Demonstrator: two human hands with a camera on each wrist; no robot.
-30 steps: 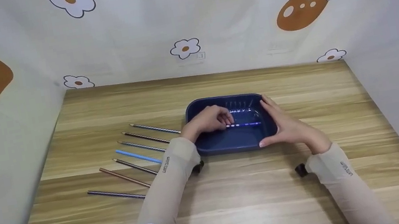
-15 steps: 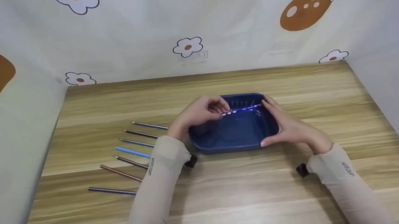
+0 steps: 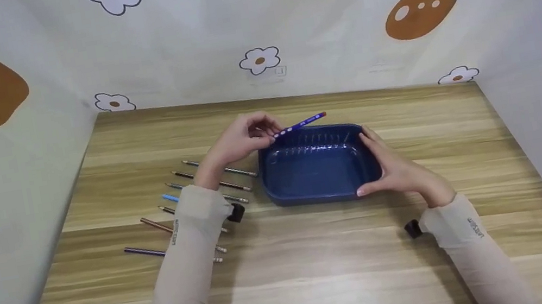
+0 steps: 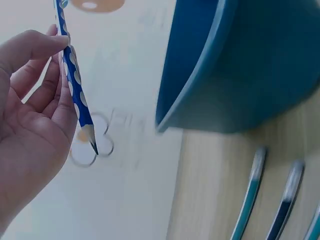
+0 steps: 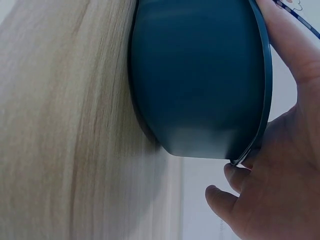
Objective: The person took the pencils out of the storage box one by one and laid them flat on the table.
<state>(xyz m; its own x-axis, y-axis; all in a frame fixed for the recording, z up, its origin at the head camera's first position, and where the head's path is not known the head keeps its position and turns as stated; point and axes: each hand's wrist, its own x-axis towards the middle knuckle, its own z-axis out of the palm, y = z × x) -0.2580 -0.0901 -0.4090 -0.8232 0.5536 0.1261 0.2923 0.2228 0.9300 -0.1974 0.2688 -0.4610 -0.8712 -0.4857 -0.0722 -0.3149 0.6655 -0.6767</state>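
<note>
My left hand (image 3: 244, 137) pinches a blue pencil (image 3: 302, 123) with white spots between thumb and fingers. It holds the pencil above the back left rim of a dark blue tray (image 3: 313, 175). In the left wrist view, the pencil's sharpened tip (image 4: 93, 142) points away from the thumb, and the tray (image 4: 240, 95) is apart from the hand. At the tray's right end, my right hand (image 3: 398, 169) grips the rim, thumb at the front corner and fingers along the side towards the back. The right wrist view shows the tray's outer wall (image 5: 195, 80) beside that hand.
Several pencils lie fanned out on the wooden table (image 3: 324, 275) left of the tray, including a light blue pencil (image 3: 170, 197) and a dark blue pencil (image 3: 144, 251). My left forearm partly covers them. A patterned cloth wall (image 3: 186, 39) stands behind the table.
My left hand has lifted the spotted pencil from inside the tray and carried it up, back and left over the rim. The right hand stays at the tray's right end.
</note>
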